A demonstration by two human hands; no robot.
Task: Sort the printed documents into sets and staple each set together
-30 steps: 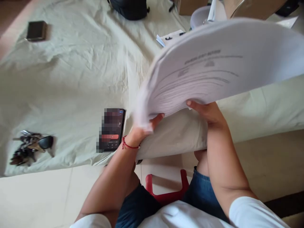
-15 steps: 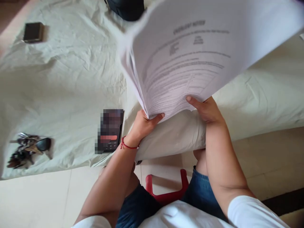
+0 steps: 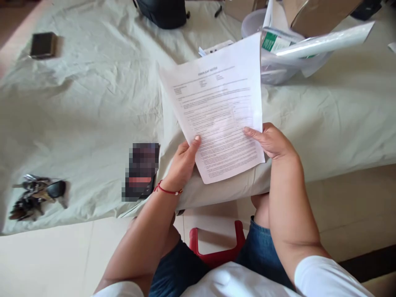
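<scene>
A stack of printed paper sheets (image 3: 218,119) is tilted in front of me above the cloth, its top page covered in small lines of text under a heading. My left hand (image 3: 183,161) grips the stack's left edge, thumb on the printed face and fingers hidden behind. On the opposite edge, my right hand (image 3: 274,140) pinches the sheets the same way, thumb on top. A phone (image 3: 144,171), partly blurred out, lies on the cloth just left of my left wrist.
Pale cloth (image 3: 93,119) covers the surface. A bunch of keys (image 3: 38,194) lies near its front left edge, a small dark box (image 3: 43,44) farther back. Behind the papers stand a black bag (image 3: 162,12), a plastic tub (image 3: 278,70) with packets and a cardboard box (image 3: 321,14).
The sheets, raised and bent toward me before, have come down and lie flatter between my hands. The tub and cardboard box behind them are now uncovered.
</scene>
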